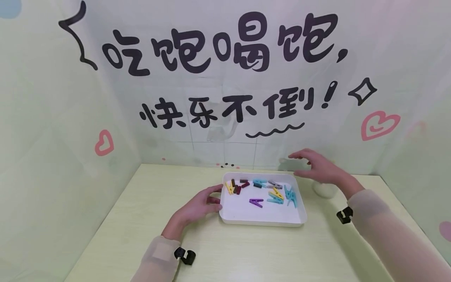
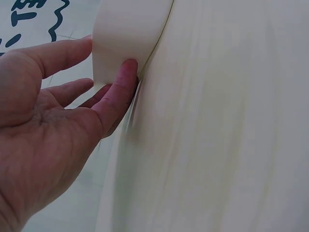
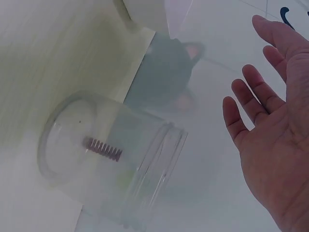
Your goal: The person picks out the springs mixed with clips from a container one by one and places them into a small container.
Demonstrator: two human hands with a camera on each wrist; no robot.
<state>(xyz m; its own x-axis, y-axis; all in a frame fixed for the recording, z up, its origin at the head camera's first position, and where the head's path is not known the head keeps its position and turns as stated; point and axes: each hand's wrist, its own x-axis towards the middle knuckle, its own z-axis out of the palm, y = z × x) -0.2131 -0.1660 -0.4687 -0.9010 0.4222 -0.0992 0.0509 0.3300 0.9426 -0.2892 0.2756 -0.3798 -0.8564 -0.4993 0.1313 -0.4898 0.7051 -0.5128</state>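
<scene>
A white tray (image 1: 262, 223) sits mid-table with several coloured clothespins in it, among them a purple one (image 1: 256, 202), a yellow one (image 1: 230, 187) and teal ones (image 1: 290, 196). My left hand (image 1: 201, 205) lies at the tray's near-left corner. In the left wrist view the hand (image 2: 48, 121) has relaxed fingers and its thumb touches the tray wall (image 2: 120, 34). My right hand (image 1: 318, 166) hovers spread above the tray's far-right corner. Just under it stands a clear jar (image 1: 325, 190). In the right wrist view the jar (image 3: 111, 159) holds a dark red clothespin (image 3: 101, 149), and the hand (image 3: 275, 135) is clear of it.
The pale green table (image 1: 246, 250) is boxed in by walls on the left, back and right, covered in wallpaper with black lettering and pink hearts. The jar stands close to the back wall, right of the tray. Wrist cameras are strapped on both sleeves.
</scene>
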